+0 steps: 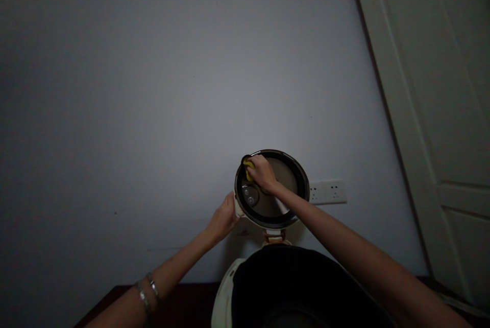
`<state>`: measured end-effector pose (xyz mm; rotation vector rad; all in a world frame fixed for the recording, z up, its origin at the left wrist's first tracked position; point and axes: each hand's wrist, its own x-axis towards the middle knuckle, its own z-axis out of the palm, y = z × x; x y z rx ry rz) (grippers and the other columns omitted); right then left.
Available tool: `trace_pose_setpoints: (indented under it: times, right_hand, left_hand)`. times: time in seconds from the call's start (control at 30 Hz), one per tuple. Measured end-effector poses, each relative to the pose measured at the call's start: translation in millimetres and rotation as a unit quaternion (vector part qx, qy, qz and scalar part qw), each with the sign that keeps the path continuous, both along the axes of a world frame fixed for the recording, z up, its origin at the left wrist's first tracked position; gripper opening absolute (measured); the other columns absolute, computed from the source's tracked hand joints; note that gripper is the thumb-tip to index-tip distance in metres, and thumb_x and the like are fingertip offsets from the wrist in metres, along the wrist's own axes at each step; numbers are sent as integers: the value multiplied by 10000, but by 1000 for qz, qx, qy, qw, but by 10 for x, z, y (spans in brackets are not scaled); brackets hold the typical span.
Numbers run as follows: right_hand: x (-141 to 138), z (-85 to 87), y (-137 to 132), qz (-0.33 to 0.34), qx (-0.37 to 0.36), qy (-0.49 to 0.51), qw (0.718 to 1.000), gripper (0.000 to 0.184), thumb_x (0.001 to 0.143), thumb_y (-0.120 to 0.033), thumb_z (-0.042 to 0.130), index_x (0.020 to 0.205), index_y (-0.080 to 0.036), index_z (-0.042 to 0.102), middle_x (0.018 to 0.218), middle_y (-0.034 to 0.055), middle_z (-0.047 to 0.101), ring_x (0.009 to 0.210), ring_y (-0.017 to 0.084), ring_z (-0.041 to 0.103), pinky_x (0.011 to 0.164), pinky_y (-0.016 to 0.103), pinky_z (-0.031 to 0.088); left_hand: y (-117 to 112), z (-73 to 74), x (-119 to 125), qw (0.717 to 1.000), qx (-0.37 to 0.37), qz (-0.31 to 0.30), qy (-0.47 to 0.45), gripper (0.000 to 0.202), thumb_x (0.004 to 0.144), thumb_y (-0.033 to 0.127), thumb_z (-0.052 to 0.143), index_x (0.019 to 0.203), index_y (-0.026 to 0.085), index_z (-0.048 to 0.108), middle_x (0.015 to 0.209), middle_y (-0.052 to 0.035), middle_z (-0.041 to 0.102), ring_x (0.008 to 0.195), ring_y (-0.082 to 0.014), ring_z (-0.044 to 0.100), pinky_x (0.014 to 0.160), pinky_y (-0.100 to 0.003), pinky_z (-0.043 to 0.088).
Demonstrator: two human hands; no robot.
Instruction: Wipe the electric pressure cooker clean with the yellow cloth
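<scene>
Gripping a yellow sponge, the right hand presses it on the open rice cooker lid, held by the left hand at its edge; how much is wiped, I cannot tell.

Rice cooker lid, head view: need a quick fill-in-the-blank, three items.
The sponge under the right hand is ____.
The left hand holds the ____ of the rice cooker lid.
The bangles sit on the ____ forearm.

Missing words: yellow; rim; left.
</scene>
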<state>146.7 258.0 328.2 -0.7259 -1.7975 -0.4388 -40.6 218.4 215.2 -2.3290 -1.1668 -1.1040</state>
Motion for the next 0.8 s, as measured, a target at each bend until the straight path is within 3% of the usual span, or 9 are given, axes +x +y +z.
trace_pose_setpoints:
  times: [0.33,0.5,0.67,0.8]
  right_hand:
    - [-255,-289,-118,34,-93,-40,994,267,751,-166,518,920,-164,725,912,75,726,780,171,639,704,217,424]
    - [-245,-493,-213,60,-157,-92,982,347,719,-139,499,994,-152,711,979,84,715,824,166,636,711,200,411]
    - [-142,-719,-350,20,-188,-194,963,349,679,-131,505,959,-179,707,905,68,711,788,170,624,648,213,393]
    - [-28,-719,-430,19,-179,-265,947,295,691,-147,502,893,-194,711,809,48,698,712,163,619,569,214,361]
  left_hand:
    - [-5,26,16,1000,-17,12,-1,777,632,61,556,1324,165,217,1337,-169,419,1236,-287,435,1005,-463,384]
    - [4,23,25,1000,-6,3,-11,764,645,74,559,1327,154,223,1326,-170,426,1216,-284,453,983,-450,411]
    - [-22,5,25,1000,-3,-4,-13,658,664,63,523,1269,172,288,1246,-129,487,1158,-252,501,968,-448,423]
    - [-49,3,25,1000,1,-4,-3,673,681,74,515,1290,176,246,1278,-140,451,1208,-260,455,989,-462,404]
